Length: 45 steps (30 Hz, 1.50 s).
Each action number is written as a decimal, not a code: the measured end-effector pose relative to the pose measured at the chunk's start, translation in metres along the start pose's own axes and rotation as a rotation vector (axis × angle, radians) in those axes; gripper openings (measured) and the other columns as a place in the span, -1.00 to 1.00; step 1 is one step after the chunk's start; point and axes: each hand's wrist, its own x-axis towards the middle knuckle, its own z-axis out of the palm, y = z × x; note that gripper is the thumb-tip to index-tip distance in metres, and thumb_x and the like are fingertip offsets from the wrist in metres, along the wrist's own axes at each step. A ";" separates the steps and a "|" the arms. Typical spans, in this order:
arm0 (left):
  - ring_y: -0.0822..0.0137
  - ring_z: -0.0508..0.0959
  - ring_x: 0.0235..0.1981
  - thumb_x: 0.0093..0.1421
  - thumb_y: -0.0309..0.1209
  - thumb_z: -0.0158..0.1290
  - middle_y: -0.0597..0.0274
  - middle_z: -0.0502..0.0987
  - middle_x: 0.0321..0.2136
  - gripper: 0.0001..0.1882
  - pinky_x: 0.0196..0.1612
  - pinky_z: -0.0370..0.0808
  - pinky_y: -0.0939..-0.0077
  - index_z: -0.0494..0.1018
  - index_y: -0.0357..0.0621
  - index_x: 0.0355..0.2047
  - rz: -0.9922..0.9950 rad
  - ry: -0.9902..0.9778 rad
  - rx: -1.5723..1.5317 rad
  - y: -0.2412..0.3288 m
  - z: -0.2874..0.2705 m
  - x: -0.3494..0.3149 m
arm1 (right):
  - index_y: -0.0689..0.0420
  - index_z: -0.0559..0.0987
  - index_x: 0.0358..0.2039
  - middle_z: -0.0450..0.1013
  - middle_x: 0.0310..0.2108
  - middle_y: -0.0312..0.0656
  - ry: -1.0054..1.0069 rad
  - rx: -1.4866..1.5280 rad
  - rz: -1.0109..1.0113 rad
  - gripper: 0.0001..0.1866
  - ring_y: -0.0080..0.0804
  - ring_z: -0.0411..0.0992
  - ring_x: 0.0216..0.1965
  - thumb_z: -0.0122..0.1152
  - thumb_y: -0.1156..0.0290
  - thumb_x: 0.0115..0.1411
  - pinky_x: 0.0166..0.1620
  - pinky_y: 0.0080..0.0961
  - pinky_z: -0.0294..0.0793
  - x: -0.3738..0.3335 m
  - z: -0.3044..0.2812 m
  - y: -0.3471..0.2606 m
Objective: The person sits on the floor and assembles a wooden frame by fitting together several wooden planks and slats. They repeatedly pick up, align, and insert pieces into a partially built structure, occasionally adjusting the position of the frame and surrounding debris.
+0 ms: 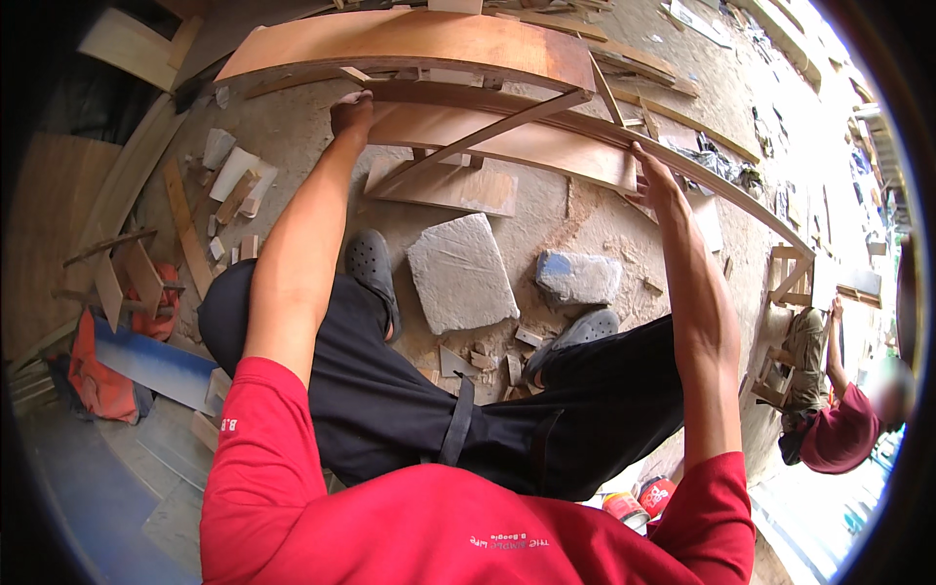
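Observation:
A long, narrow wooden strip (721, 190) runs from my left hand out past my right hand to the far right. My left hand (353, 114) is closed at the strip's left end; its fingertips are partly hidden. My right hand (653, 175) grips the strip's near edge, thumb on top and fingers below. Under the strip lies a reddish-brown wooden board (517, 141) on a low support. Just beyond stands a wider plywood panel (409, 44) with a smooth, light-brown face. A slanted wooden brace (487, 136) crosses between the panel and the base.
A concrete block (461, 271) and a smaller block (579, 278) sit between my feet. Wood offcuts (483, 363) and sawdust litter the floor. Loose planks (634, 63) lie beyond the panel. Another person (838, 429) works at the right. Tins (624, 507) stand near my right elbow.

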 end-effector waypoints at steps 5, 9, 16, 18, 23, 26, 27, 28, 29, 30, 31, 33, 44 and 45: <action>0.31 0.59 -0.27 0.14 -0.23 0.07 0.07 0.61 -0.31 -0.66 -0.16 0.44 0.48 0.55 -0.26 -0.23 -0.007 -0.027 0.026 0.029 0.020 -0.006 | 0.08 0.19 0.22 0.09 0.25 -0.08 0.018 0.120 -0.124 -0.24 -0.19 0.12 0.22 0.22 0.00 0.11 0.16 0.00 0.13 0.064 -0.030 0.012; 0.09 0.57 -0.18 0.10 -0.17 0.02 -0.01 0.58 -0.27 -0.64 -0.11 0.45 0.36 0.57 -0.18 -0.26 -0.029 -0.028 0.000 0.017 0.010 0.000 | 0.10 0.18 0.23 0.06 0.29 -0.11 0.024 0.099 -0.071 -0.23 -0.23 0.01 0.29 0.24 0.05 0.11 0.23 -0.07 0.02 0.063 -0.009 0.007; 0.12 0.58 -0.19 0.09 -0.18 0.04 0.00 0.59 -0.29 -0.64 -0.12 0.45 0.36 0.57 -0.20 -0.27 -0.059 -0.037 0.002 0.018 0.015 0.009 | 0.06 0.21 0.22 -0.13 0.35 -0.09 0.018 0.168 -0.105 -0.24 -0.29 -0.20 0.35 0.26 0.04 0.08 0.29 -0.11 -0.25 0.034 0.006 -0.003; 0.12 0.58 -0.19 0.09 -0.18 0.04 0.01 0.59 -0.29 -0.64 -0.13 0.45 0.36 0.57 -0.21 -0.27 -0.068 -0.037 0.003 0.020 0.013 0.008 | 0.07 0.15 0.25 -0.19 0.36 -0.09 0.003 0.142 -0.108 -0.19 -0.28 -0.27 0.36 0.26 0.03 0.08 0.29 -0.10 -0.26 0.028 0.008 -0.006; 0.12 0.59 -0.21 0.09 -0.19 0.05 0.00 0.60 -0.31 -0.66 -0.15 0.45 0.35 0.58 -0.22 -0.30 -0.097 -0.048 0.044 0.041 0.012 -0.001 | 0.12 0.16 0.25 -0.14 0.35 -0.08 -0.006 0.096 -0.163 -0.18 -0.26 -0.24 0.36 0.26 0.04 0.08 0.29 -0.13 -0.23 0.029 0.003 -0.008; 0.10 0.59 -0.21 0.09 -0.17 0.04 -0.01 0.60 -0.32 -0.64 -0.15 0.45 0.34 0.58 -0.23 -0.31 -0.119 -0.042 0.024 0.040 0.010 -0.001 | 0.16 0.22 0.21 0.01 0.30 -0.07 0.000 0.062 -0.259 -0.23 -0.26 -0.12 0.33 0.26 0.06 0.09 0.28 -0.22 -0.15 0.033 0.006 -0.006; 0.10 0.59 -0.21 0.09 -0.16 0.04 -0.01 0.59 -0.32 -0.63 -0.15 0.45 0.34 0.58 -0.22 -0.31 -0.119 -0.043 0.040 0.039 0.010 -0.001 | 0.18 0.24 0.20 0.06 0.28 -0.06 0.020 0.038 -0.289 -0.25 -0.26 -0.07 0.32 0.26 0.07 0.09 0.27 -0.26 -0.12 0.035 0.006 -0.006; 0.09 0.58 -0.21 0.09 -0.15 0.04 -0.02 0.59 -0.32 -0.63 -0.14 0.45 0.33 0.58 -0.22 -0.31 -0.119 -0.046 0.056 0.039 0.010 -0.001 | 0.20 0.27 0.18 0.11 0.26 -0.06 0.042 0.014 -0.318 -0.26 -0.26 -0.03 0.31 0.26 0.08 0.09 0.27 -0.29 -0.09 0.037 0.006 -0.006; 0.08 0.58 -0.21 0.09 -0.14 0.03 -0.03 0.59 -0.31 -0.62 -0.14 0.45 0.33 0.58 -0.22 -0.30 -0.119 -0.048 0.072 0.039 0.011 -0.001 | 0.22 0.28 0.17 0.14 0.25 -0.06 0.065 0.006 -0.309 -0.27 -0.27 0.00 0.29 0.27 0.08 0.09 0.26 -0.31 -0.07 0.039 0.004 -0.005; 0.10 0.58 -0.21 0.11 -0.16 0.03 -0.02 0.59 -0.30 -0.63 -0.15 0.44 0.34 0.57 -0.23 -0.28 -0.119 -0.036 0.072 0.037 0.011 -0.001 | 0.24 0.29 0.16 0.16 0.23 -0.06 0.082 -0.002 -0.298 -0.27 -0.27 0.03 0.28 0.27 0.09 0.09 0.25 -0.34 -0.04 0.037 0.005 -0.006; 0.13 0.58 -0.21 0.12 -0.17 0.03 -0.02 0.59 -0.28 -0.63 -0.15 0.44 0.36 0.56 -0.23 -0.26 -0.119 -0.024 0.071 0.034 0.011 -0.003 | 0.25 0.30 0.15 0.19 0.22 -0.07 0.099 -0.010 -0.288 -0.28 -0.28 0.07 0.26 0.27 0.09 0.09 0.24 -0.36 -0.02 0.035 0.007 -0.006; 0.11 0.58 -0.20 0.12 -0.17 0.03 -0.03 0.58 -0.27 -0.62 -0.14 0.44 0.35 0.55 -0.23 -0.24 -0.094 -0.007 0.070 0.029 0.010 -0.005 | 0.26 0.29 0.15 0.18 0.22 -0.07 0.083 0.014 -0.295 -0.26 -0.28 0.06 0.27 0.28 0.07 0.08 0.24 -0.36 -0.02 0.033 0.009 -0.006; 0.17 0.59 -0.30 0.09 -0.20 0.08 -0.04 0.59 -0.38 -0.67 -0.19 0.44 0.38 0.55 -0.27 -0.33 -0.115 0.021 -0.122 0.012 -0.005 -0.034 | 0.29 0.39 0.06 0.32 0.07 -0.03 0.084 -0.006 -0.237 -0.33 -0.30 0.24 0.07 0.32 0.11 0.05 0.07 -0.44 0.19 0.046 -0.001 -0.001; 0.20 0.58 -0.31 0.09 -0.20 0.08 -0.03 0.59 -0.38 -0.66 -0.20 0.43 0.39 0.55 -0.27 -0.33 -0.126 0.017 -0.131 0.007 -0.008 -0.034 | 0.31 0.39 0.07 0.31 0.11 -0.02 0.065 -0.004 -0.234 -0.33 -0.27 0.24 0.13 0.31 0.13 0.06 0.12 -0.45 0.17 0.047 0.001 -0.001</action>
